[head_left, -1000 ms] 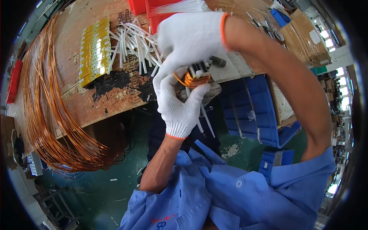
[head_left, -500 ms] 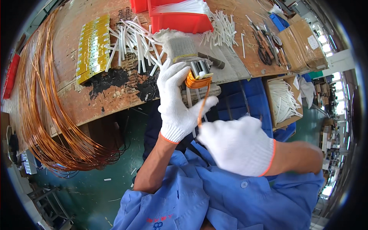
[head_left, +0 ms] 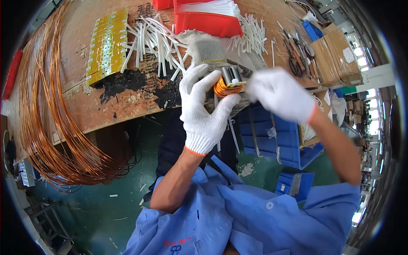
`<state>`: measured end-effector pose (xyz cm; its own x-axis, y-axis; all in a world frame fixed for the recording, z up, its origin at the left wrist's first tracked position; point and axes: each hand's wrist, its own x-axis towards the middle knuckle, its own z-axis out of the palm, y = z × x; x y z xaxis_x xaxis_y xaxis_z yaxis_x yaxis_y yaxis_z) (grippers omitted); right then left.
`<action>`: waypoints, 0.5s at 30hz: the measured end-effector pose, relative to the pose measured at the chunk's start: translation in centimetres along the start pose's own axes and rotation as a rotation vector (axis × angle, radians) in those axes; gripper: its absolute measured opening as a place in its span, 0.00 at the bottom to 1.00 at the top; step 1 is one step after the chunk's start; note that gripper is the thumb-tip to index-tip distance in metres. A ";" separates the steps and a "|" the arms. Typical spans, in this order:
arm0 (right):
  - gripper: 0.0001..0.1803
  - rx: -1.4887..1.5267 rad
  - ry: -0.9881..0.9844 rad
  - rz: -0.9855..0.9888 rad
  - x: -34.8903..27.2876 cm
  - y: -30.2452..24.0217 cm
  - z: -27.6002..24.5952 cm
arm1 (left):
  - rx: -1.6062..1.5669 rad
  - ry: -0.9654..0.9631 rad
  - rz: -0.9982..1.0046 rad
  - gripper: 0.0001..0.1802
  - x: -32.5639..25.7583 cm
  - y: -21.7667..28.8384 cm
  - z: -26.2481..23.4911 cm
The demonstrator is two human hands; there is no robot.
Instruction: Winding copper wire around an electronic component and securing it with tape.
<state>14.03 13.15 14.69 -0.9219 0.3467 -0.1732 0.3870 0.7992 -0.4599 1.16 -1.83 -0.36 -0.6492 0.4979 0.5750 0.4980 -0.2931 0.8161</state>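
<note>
My left hand (head_left: 203, 108), in a white knit glove, grips a small coil of orange copper wire (head_left: 225, 89) between thumb and fingers. The coil sits around a block with shiny grey metal bars (head_left: 231, 75) at the table's front edge. White strips (head_left: 234, 135) hang below it. My right hand (head_left: 284, 94), gloved too, is closed and blurred just right of the coil. The wire ran into this hand a moment ago; its end is now hidden by the fingers. Behind the coil lies a pale cloth-covered piece (head_left: 208, 49).
Large loops of copper wire (head_left: 46, 106) drape over the table's left edge. Yellow taped pieces (head_left: 107, 46), white tubes (head_left: 157, 42) and a red bin (head_left: 208, 24) are on the table. Scissors and hand tools (head_left: 297, 53) lie right, near cardboard boxes (head_left: 335, 53). Blue crates (head_left: 272, 136) stand below.
My right hand has swung up and to the right, from below the coil to beside it. The wire stretch between them no longer shows. My left hand keeps its grip.
</note>
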 end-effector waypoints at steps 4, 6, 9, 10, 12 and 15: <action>0.10 -0.467 0.078 -0.201 -8.0 -5.4 5.2 | 0.072 -0.107 0.151 0.43 0.7 0.8 -0.1; 0.11 -0.669 -0.052 -0.259 -6.4 -10.0 5.0 | 0.046 -0.056 0.146 0.45 0.8 0.5 -0.2; 0.13 -0.786 0.064 -0.373 0.2 -13.0 4.0 | 0.027 0.067 0.077 0.40 0.1 0.2 0.5; 0.13 -0.752 0.052 -0.332 1.7 -13.4 2.4 | 0.034 -0.051 -0.001 0.39 -0.7 0.4 1.3; 0.12 -0.546 -0.102 -0.497 7.9 -10.9 -0.4 | 0.080 -0.077 -0.182 0.37 -0.9 -0.2 0.0; 0.13 -0.481 -0.042 -0.690 12.2 -2.8 -2.0 | -0.083 -0.003 -0.255 0.35 0.4 1.9 0.4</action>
<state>1.77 16.14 15.61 -0.9512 -0.3074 -0.0263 -0.3057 0.9506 -0.0546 2.10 -1.85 1.38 -0.7458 0.5667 0.3503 0.2700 -0.2236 0.9365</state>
